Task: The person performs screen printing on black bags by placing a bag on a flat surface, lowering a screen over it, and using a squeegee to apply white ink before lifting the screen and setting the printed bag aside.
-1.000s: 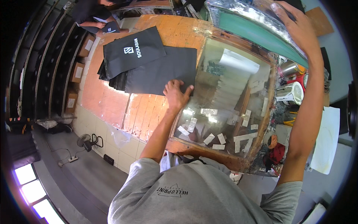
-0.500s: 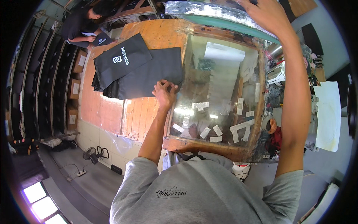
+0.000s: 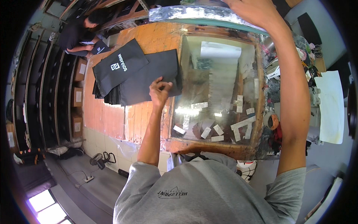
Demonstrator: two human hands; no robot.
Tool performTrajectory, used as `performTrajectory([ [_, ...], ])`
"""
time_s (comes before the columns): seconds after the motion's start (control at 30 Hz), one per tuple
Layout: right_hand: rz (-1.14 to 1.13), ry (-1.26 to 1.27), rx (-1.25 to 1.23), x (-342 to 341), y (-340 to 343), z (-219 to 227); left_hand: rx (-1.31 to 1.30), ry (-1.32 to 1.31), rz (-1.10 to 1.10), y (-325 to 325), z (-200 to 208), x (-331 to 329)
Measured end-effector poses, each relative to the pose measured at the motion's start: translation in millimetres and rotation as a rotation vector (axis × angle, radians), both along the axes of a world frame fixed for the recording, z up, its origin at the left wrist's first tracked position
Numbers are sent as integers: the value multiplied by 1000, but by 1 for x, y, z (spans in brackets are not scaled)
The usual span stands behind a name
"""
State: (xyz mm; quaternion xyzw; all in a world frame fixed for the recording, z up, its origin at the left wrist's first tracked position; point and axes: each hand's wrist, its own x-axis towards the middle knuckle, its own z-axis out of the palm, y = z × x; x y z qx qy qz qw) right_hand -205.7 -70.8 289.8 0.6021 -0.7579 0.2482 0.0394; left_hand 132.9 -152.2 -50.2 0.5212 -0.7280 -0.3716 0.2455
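A stack of black flat bags (image 3: 162,61) lies on the wooden table, left of the glass panel. One bag with a white print (image 3: 121,66) rests askew on the plain ones. My left hand (image 3: 159,90) is over the lower right part of the plain top bag, its fingers bent and thumb and fingertip close together. What they pinch, if anything, is hidden. At the upper edge, my right hand (image 3: 253,12) is on a raised frame (image 3: 197,13) with a silvery, paint-smeared side and green below. Its fingertips are partly cut off by the picture's edge.
The glass panel (image 3: 220,93) in a wooden border bears several pieces of pale tape. A tape roll (image 3: 271,121) and clutter line its right side. Racks (image 3: 41,89) with boxes stand at left. A co-worker (image 3: 78,35) crouches at far left, holding a black bag. A fan (image 3: 97,160) stands on the floor.
My left hand has shifted slightly up and left over the plain bag. The whole view has turned a little. My right hand remains at the raised frame.
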Motion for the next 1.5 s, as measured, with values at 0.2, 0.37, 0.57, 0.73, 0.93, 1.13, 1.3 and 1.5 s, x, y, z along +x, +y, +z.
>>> performTrajectory([
  [0.2, 5, 10, -14, -6, 1, 1, -230, -524, -346, 70, -20, -77],
  [0.37, 10, -78, 112, -8, 1, 7, -485, -455, -609, 104, -45, -145],
  [0.57, 106, 47, 222, -22, 1, 5, -492, -406, -872, 133, -42, -199],
  [0.73, 170, -41, 105, -29, 16, -3, -388, -320, -923, 141, -37, -204],
  [0.93, 209, -91, 93, -32, 22, 0, -335, -218, -716, 149, -35, -184],
  [1.13, 229, -116, 95, -31, 23, 0, -416, -397, -681, 165, -36, -170],
  [1.3, 240, -130, 95, -30, 23, 2, -430, -373, -673, 169, -43, -173],
  [1.5, 251, -148, 96, -33, 23, 3, -440, -385, -653, 171, -42, -173],
])
